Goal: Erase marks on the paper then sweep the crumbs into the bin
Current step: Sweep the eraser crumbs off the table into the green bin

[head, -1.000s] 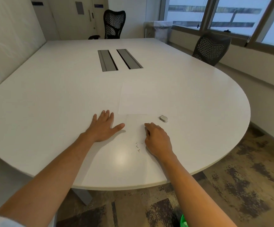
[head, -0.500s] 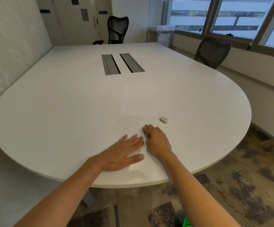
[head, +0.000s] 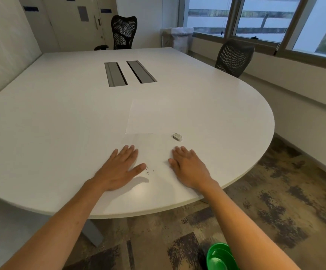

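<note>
**A:** so how were the hands sitting at that point?

**B:** both arms were stretched forward, bare forearms coming in from the bottom corners and angling toward each other. The left hand lay palm down and flat, fingers straight and close together, thumb stuck out to the right.

**A:** and the other one?

**B:** the right hand was palm down too, fingers extended and pointing up and a bit left, thumb tucked along the inner side. Neither hand gripped anything. They sat side by side at about the same height, a clear gap between them, wrists pretty much in line with the forearms.
</note>
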The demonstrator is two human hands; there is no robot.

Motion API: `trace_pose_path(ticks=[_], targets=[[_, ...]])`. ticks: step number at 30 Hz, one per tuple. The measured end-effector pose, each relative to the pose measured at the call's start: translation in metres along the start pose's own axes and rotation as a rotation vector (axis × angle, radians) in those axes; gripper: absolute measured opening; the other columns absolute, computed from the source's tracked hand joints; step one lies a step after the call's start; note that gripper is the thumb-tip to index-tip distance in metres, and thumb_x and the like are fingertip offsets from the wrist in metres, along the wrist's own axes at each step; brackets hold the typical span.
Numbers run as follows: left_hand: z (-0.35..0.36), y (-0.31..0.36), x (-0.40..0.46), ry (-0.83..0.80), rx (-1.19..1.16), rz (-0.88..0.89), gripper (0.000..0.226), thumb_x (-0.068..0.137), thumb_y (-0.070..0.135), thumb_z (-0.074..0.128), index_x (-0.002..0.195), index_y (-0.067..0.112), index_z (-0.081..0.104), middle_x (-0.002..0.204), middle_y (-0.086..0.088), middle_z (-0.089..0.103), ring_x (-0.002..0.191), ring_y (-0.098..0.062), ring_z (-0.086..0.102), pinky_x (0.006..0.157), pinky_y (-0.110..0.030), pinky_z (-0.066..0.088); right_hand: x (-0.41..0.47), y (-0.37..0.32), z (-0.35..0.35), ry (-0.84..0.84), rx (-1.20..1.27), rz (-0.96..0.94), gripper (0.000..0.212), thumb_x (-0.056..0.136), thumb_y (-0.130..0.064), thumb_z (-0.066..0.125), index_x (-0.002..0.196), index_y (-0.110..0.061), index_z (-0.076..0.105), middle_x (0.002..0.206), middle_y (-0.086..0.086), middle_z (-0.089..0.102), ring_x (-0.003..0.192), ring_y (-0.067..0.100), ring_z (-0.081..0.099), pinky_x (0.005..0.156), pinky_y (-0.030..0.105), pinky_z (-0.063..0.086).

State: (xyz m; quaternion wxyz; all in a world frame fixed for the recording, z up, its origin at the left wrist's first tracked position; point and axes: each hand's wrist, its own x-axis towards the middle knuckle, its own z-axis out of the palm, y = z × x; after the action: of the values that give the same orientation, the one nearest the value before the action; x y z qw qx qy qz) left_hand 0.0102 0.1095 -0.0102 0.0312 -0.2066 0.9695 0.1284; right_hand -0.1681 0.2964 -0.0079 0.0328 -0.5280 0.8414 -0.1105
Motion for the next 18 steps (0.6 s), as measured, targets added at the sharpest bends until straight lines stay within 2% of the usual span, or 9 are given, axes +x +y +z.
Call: trace_pose_path(ticks=[3,5,7,9,10,12,14,16,18], targets=[[0.001,0.007,-0.004,-0.043,-0.046,0.096,0.099,0.073,0.086,-0.007,0.154,0.029,-0.004,0.160,0.014,-0.014,0.142,0.004,-0.022,0.119,-0.027,-0.013,-0.004,-0.019,0.004,-0.087,0.050,-0.164,0.057,0.102,-0.044,0.018,0.150,-0.013,0.021,0.159,0.005,0.017,0.147,0.017,0.009,0.120,0.038,0.005],[0.001,0.012,-0.010,-0.009,-0.095,0.135,0.098,0.074,0.087,-0.007,0.154,0.032,0.002,0.160,0.018,-0.007,0.137,0.015,-0.019,0.114,-0.017,-0.013,-0.005,-0.025,0.000,-0.110,0.244,-0.213,0.051,0.103,-0.040,0.027,0.147,-0.014,0.032,0.155,0.003,0.029,0.145,0.016,0.020,0.120,0.037,0.013],[0.001,0.017,-0.018,0.073,-0.184,0.100,0.089,0.082,0.082,0.002,0.154,0.031,0.015,0.156,0.024,0.004,0.131,0.023,-0.013,0.104,-0.001,-0.012,0.001,-0.019,-0.006,0.019,0.460,-0.141,0.043,0.100,-0.036,0.040,0.138,-0.015,0.047,0.146,0.000,0.046,0.137,0.015,0.038,0.115,0.035,0.027],[-0.003,0.022,-0.025,0.158,-0.280,0.038,0.085,0.084,0.079,0.008,0.151,0.031,0.025,0.147,0.028,0.010,0.127,0.024,-0.006,0.093,0.008,-0.009,0.013,-0.007,-0.012,0.259,0.468,0.006,0.035,0.096,-0.031,0.052,0.127,-0.016,0.059,0.134,0.002,0.058,0.125,0.019,0.052,0.105,0.034,0.041],[-0.003,0.023,-0.025,0.199,-0.302,0.031,0.092,0.079,0.084,0.007,0.150,0.030,0.028,0.144,0.029,0.011,0.126,0.025,-0.004,0.091,0.009,-0.008,0.021,0.001,-0.015,0.345,0.440,0.096,0.032,0.094,-0.028,0.055,0.123,-0.015,0.062,0.128,0.004,0.062,0.118,0.022,0.056,0.099,0.034,0.044],[-0.003,0.025,-0.025,0.243,-0.323,0.013,0.105,0.070,0.091,0.004,0.149,0.028,0.032,0.143,0.028,0.014,0.126,0.022,0.000,0.092,0.008,-0.008,0.040,0.017,-0.016,0.389,0.403,0.260,0.030,0.092,-0.027,0.057,0.116,-0.012,0.065,0.119,0.009,0.065,0.109,0.027,0.059,0.088,0.035,0.047],[-0.003,0.024,-0.023,0.252,-0.317,-0.029,0.098,0.077,0.086,0.009,0.149,0.024,0.035,0.149,0.023,0.019,0.128,0.018,0.003,0.099,0.002,-0.006,0.059,0.026,-0.013,0.338,0.333,0.336,0.033,0.091,-0.033,0.055,0.111,-0.008,0.065,0.112,0.013,0.064,0.105,0.031,0.057,0.084,0.038,0.049],[-0.001,0.023,-0.022,0.265,-0.323,-0.056,0.098,0.078,0.086,0.010,0.149,0.023,0.037,0.155,0.014,0.026,0.131,0.013,0.006,0.108,-0.010,0.001,0.074,0.030,-0.009,0.306,0.273,0.331,0.029,0.089,-0.036,0.054,0.092,-0.008,0.062,0.097,0.014,0.063,0.097,0.034,0.056,0.074,0.037,0.047],[-0.001,0.022,-0.021,0.274,-0.340,-0.078,0.100,0.077,0.087,0.011,0.148,0.022,0.038,0.156,0.009,0.029,0.133,0.010,0.009,0.111,-0.017,0.006,0.086,0.029,-0.006,0.300,0.241,0.303,0.027,0.087,-0.030,0.055,0.069,-0.011,0.049,0.081,0.012,0.055,0.084,0.033,0.052,0.062,0.032,0.038]])
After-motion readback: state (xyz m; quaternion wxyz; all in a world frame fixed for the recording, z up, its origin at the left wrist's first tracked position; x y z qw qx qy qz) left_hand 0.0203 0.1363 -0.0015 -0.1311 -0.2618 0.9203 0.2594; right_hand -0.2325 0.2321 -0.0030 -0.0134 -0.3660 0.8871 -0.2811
